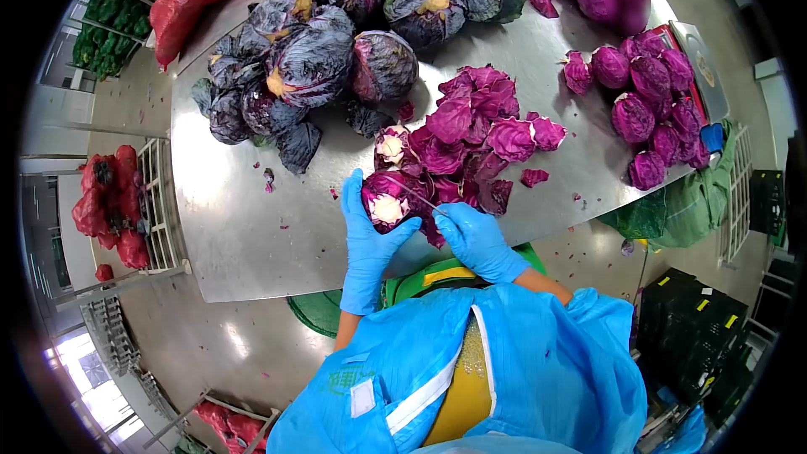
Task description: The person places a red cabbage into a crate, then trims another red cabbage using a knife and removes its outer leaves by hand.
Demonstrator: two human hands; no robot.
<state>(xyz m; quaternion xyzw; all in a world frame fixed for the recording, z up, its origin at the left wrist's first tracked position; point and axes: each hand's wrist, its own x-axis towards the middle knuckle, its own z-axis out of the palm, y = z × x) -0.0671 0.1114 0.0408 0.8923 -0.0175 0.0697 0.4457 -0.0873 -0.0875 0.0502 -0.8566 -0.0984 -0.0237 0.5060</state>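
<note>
My left hand [370, 240], in a blue glove, is wrapped round the left and lower side of a red cabbage [388, 200] whose pale cut stem faces up. In my right hand [477, 240], also gloved, the fingers are closed on a thin knife [417, 196], its blade lying across the top of that cabbage. Just behind it sits another trimmed cabbage [392, 146] with a white stem end. A heap of loose purple leaves [475, 118] lies to the right, against both cabbages.
Dark untrimmed cabbages [311, 67] pile up at the back left of the metal table [252, 244]. Peeled purple cabbages [651, 84] are grouped at the right. Red sacks [109, 193] stand left, black crates [689, 328] right, and a green bin [315, 313] under the front edge.
</note>
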